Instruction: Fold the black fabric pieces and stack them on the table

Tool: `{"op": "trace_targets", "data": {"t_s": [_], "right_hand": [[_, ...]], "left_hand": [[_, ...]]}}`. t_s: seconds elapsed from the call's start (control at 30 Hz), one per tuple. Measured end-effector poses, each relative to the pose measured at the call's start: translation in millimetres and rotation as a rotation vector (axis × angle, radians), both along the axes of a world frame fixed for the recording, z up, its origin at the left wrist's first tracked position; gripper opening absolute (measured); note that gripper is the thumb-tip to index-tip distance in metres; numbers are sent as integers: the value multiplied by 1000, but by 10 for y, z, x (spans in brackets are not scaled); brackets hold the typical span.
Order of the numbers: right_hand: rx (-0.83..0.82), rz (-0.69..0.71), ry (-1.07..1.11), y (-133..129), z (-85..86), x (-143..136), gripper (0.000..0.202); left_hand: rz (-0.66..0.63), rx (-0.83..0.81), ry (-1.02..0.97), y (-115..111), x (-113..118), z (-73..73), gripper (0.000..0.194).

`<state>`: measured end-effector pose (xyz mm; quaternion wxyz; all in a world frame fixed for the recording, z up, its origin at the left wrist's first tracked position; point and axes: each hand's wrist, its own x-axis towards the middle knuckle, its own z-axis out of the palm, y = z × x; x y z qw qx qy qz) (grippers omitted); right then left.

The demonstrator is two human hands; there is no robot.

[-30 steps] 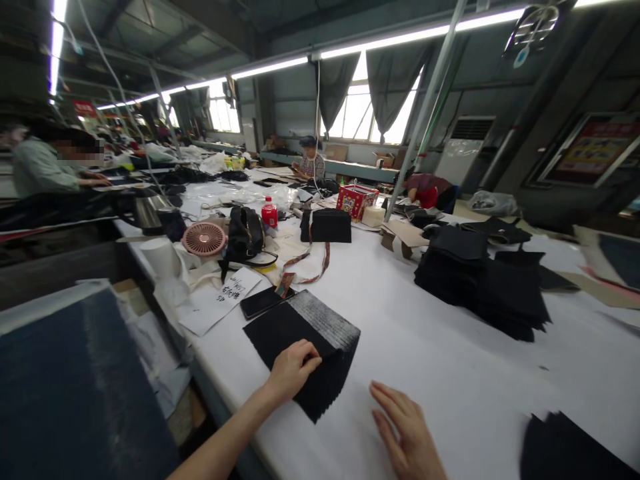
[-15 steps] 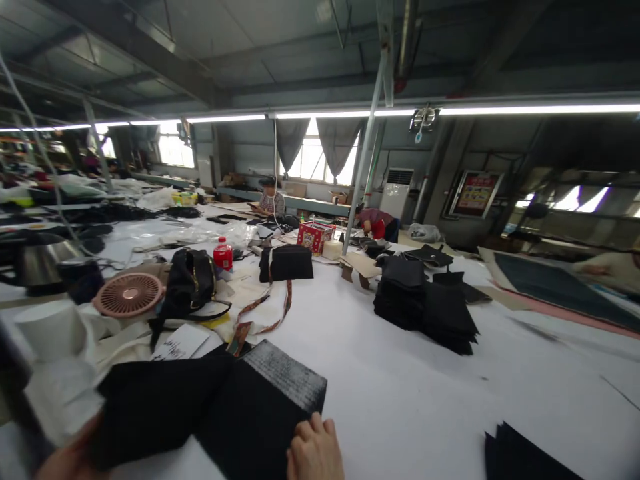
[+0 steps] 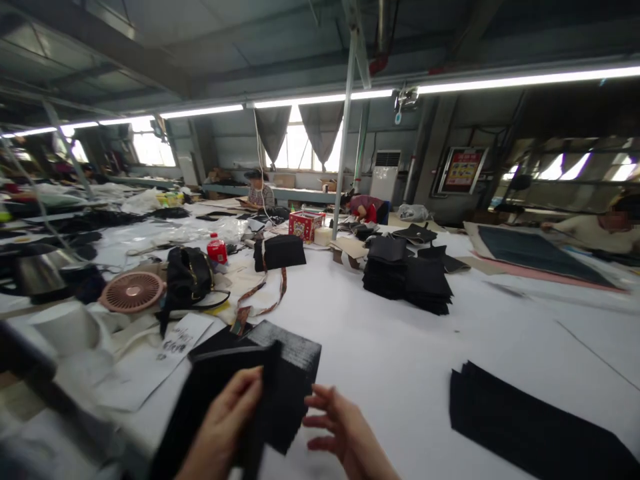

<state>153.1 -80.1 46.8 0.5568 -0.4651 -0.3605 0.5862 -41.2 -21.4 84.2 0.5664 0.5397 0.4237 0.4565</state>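
My left hand [image 3: 227,413] grips a folded black fabric piece [image 3: 190,393], its thumb pressed on the upper edge. Beneath it on the white table lies another black piece [image 3: 300,383], with a greyish, glue-like band [image 3: 293,343] along its far side. Just right of that piece, my right hand [image 3: 340,423] is raised with fingers apart and nothing in them. A fanned pile of long black pieces [image 3: 530,427] lies at the near right. Farther back stands a stack of black pieces [image 3: 405,273].
Left of my hands are a handwritten paper sheet [image 3: 185,337], a pink fan [image 3: 133,291], a black bag [image 3: 189,277] and a kettle [image 3: 40,270]. Beyond are a red bottle [image 3: 217,250], a patterned strap [image 3: 283,287] and a red box [image 3: 305,227]. People sit or bend at far tables.
My left hand has come right and up, bringing the black fabric piece over the one on the table. My right hand has lifted off that piece and spread its fingers. The view has shifted.
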Motion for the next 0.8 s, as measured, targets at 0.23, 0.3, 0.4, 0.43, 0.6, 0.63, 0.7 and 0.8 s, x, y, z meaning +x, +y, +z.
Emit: {"op": "trace_targets", "data": {"t_s": [0.23, 0.3, 0.4, 0.43, 0.6, 0.63, 0.7, 0.8], "right_hand": [[-317, -434, 268, -1285, -172, 717, 56], [-362, -501, 233, -1514, -278, 866, 55], [-361, -500, 148, -1686, -355, 1117, 61], [-358, -510, 77, -1702, -356, 1224, 64], [-375, -567, -928, -1502, -250, 1675, 43], [-302, -535, -1174, -1403, -225, 1675, 33], [-148, -435, -1493, -1152, -197, 1556, 21], [-96, -298, -1600, -732, -236, 1225, 18]], "left_hand": [[-628, 629, 386, -790, 1198, -467, 30], [-660, 759, 548, -725, 1239, -573, 42], [-717, 888, 715, -557, 1194, -728, 52], [-734, 916, 748, -515, 1178, -767, 53], [-762, 968, 805, -472, 1188, -797, 45], [-755, 975, 810, -474, 1206, -779, 39], [-736, 986, 824, -464, 1253, -739, 28], [-685, 974, 845, -403, 1321, -704, 26]]}}
